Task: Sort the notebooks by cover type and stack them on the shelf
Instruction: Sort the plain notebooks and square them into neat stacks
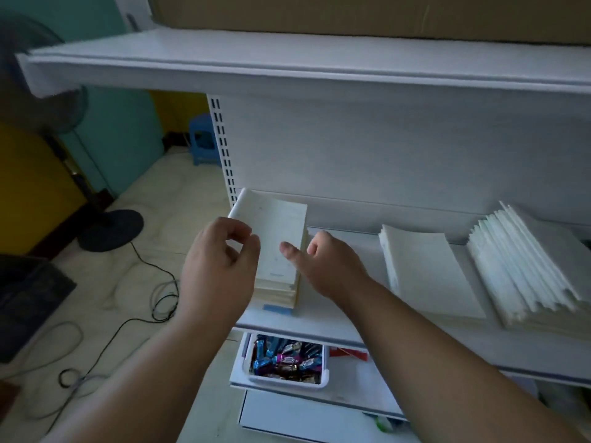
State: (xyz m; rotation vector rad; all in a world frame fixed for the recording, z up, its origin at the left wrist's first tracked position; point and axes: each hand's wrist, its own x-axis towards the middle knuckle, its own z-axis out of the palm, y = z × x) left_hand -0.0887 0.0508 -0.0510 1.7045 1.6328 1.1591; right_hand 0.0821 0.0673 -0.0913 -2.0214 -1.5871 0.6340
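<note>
A: Any writing you can read on the covers?

B: No. The pale cream notebook (278, 231) on top of the left stack (281, 290) has faint marks, too blurred to read. It is tilted, its far end lifted off the stack. The stack's page edges look like thin layered paper, square-cornered, standing on the white metal shelf (351, 327) at its left end.

A: And the hands?

B: The left hand (220, 266) has its fingers curled at the notebook's left edge; whether they actually pinch it I cannot tell. The right hand (329, 263) sits just right of the stack, thumb stretched onto the cover, the other fingers curled behind the stack's right side.

A: Other notebooks?

B: A flat cream-covered pile (428, 273) in the middle of the shelf, and at the right a fanned pile of white notebooks (524, 266), edges stepped like stairs.

A: Below?

B: A white plastic bin (324, 375) of shiny foil-wrapped sweets (284, 359), blue, purple and brown; their print is unreadable. Above, a brown cardboard box (351, 11) on the upper white shelf (287, 68).
</note>
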